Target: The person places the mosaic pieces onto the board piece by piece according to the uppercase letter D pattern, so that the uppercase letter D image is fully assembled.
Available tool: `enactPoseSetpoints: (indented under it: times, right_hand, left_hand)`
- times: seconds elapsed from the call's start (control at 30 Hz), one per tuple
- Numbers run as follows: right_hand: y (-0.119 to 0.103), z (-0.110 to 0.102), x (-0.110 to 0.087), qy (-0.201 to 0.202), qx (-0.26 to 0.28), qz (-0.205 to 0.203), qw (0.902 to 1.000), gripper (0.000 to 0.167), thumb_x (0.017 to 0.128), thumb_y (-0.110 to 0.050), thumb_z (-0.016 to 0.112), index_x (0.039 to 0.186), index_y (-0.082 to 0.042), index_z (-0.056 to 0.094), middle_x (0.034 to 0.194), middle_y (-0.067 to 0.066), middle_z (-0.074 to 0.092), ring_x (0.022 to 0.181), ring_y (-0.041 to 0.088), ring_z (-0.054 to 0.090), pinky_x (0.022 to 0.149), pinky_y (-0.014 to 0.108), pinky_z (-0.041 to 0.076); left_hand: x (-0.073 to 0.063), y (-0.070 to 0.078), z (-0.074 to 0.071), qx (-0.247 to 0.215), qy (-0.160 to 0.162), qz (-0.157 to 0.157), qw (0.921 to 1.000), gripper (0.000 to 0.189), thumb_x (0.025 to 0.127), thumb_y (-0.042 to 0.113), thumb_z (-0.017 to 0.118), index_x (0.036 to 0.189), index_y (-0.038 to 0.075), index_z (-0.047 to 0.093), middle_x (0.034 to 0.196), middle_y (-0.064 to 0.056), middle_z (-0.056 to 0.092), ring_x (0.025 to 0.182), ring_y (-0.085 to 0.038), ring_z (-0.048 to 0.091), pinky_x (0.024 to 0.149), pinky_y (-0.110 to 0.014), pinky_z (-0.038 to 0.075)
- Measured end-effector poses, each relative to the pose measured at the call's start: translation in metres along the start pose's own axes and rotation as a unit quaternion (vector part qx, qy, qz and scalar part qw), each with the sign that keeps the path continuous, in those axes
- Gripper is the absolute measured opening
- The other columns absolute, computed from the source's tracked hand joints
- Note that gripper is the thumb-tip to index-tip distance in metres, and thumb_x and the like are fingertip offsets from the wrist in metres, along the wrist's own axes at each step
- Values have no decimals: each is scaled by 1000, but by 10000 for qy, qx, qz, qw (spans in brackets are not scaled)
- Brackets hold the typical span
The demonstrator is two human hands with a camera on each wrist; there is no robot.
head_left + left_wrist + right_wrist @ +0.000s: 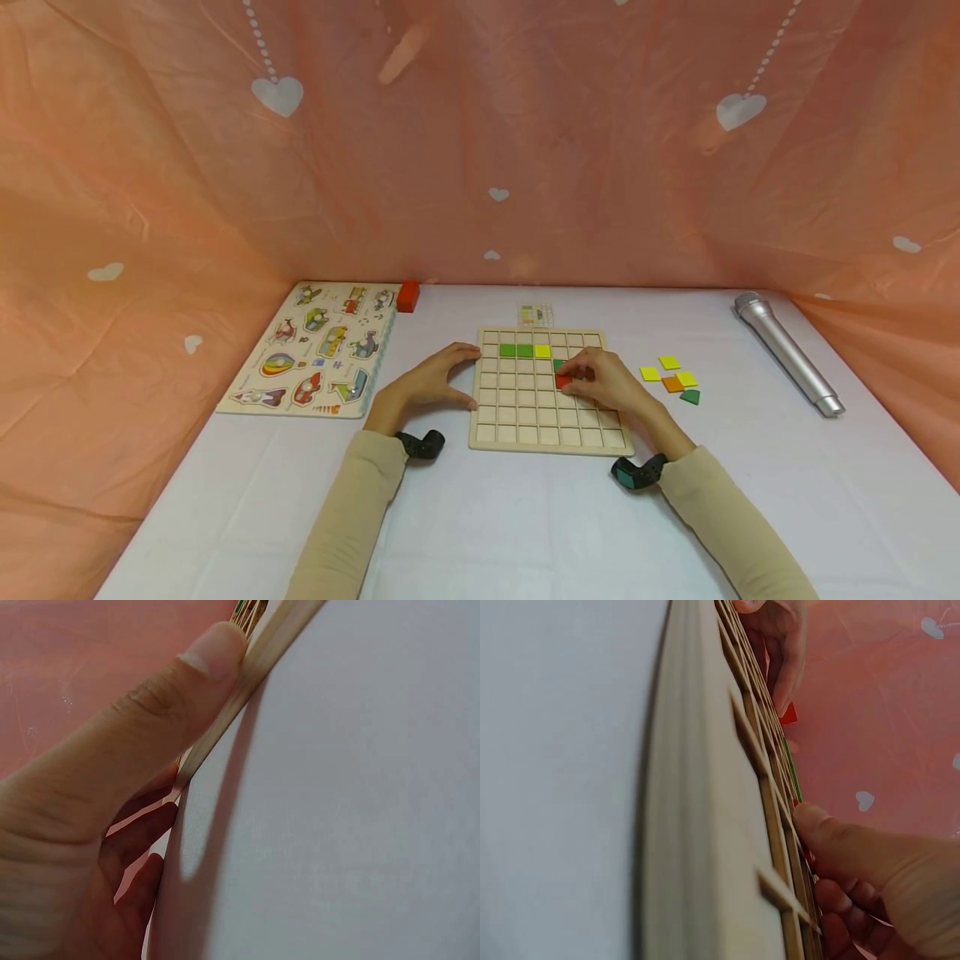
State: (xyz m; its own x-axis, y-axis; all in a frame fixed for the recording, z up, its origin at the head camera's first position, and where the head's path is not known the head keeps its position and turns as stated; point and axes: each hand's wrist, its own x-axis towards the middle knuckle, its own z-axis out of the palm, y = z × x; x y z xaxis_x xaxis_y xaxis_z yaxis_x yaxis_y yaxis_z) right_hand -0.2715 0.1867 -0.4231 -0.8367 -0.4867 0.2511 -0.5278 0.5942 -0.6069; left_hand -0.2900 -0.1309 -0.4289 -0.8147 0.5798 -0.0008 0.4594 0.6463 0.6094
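Right hand [609, 382]: I bend it over the grid, thumb and fingertips drawn into a small pinch about a red tile [562, 382], just right of the board's middle. Whether the tile is fully seated I cannot tell, as my fingers cover part of it. Left hand [427, 379]: I spread it loosely, thumb and fingertips touching the left edge of the wooden grid board [551, 452], nothing enclosed. The board lies flat on a white cloth [555, 533].

Handling, as I judge it: the tile is thin, light and stiff, probably smooth enough to slip, and best taken by two opposite edges, with the faces left free to drop between the ridges. The board seems rigid but light enough to slide, so its rim is the place to steady it.

Beyond the red tile, a partly hidden green tile [557, 364] borders it; farther off, two green squares [517, 351] and a yellow square [542, 351] form a row. Right of the board lie loose tiles [672, 384], yellow, orange and green. Behind the board is a small pattern card [536, 315]; at far left, a vehicle puzzle [300, 350]; at far right, a silver microphone [787, 353].
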Motion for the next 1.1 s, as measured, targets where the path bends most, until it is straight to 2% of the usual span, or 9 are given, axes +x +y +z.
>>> enactPoseSetpoints:
  times: [0.23,0.4,0.5,0.6,0.7,0.9,1.1]
  right_hand:
    - [1,-4,0,127,218,273,9993,24,79,-15,75,100,-6,70,92,5,63,77,15,54,67,23,48]
    - [6,-20,-7,569,278,535,9966,22,81,-12,72,102,-3,69,92,7,64,80,18,57,69,24,50]
    - [14,-34,-17,834,31,587,9948,23,81,-11,72,102,-1,69,93,10,65,80,19,58,69,21,49]
    - [23,-49,-31,998,-141,706,9924,23,82,-10,72,103,-1,69,97,13,66,81,18,59,70,18,49]
    - [32,-63,-46,1086,-193,895,9899,23,82,-12,71,103,-3,68,99,14,65,81,12,58,65,15,50]
    - [47,-85,-71,1147,-444,1163,9856,26,82,-15,72,103,0,67,97,15,65,80,5,53,70,9,45]
    - [56,-95,-87,942,-588,1781,9777,37,78,-28,76,98,0,63,88,10,61,76,12,52,64,17,45]
  left_hand:
    - [0,0,-1,-22,4,-31,10000,88,67,31,84,140,7,41,145,-7,36,137,-22,29,114,-35,23]
    - [-1,-2,-1,3,85,250,9997,86,68,29,84,138,3,42,143,-11,38,135,-25,31,114,-37,24]
    - [-1,-3,0,20,129,417,9990,85,68,27,84,137,1,43,141,-13,39,134,-26,32,113,-37,24]
    - [-1,-3,0,-5,120,416,9991,85,68,27,84,137,1,43,142,-12,39,134,-25,32,113,-37,24]
    - [-1,-3,0,-15,101,399,9992,85,68,28,84,137,2,43,142,-12,39,134,-25,32,113,-37,24]
    - [-1,-4,-1,-19,117,355,9993,86,67,30,84,137,3,43,142,-11,38,135,-26,31,113,-37,24]
    - [0,-5,1,-48,88,304,9995,86,67,30,84,138,4,43,143,-10,38,135,-25,30,114,-37,24]
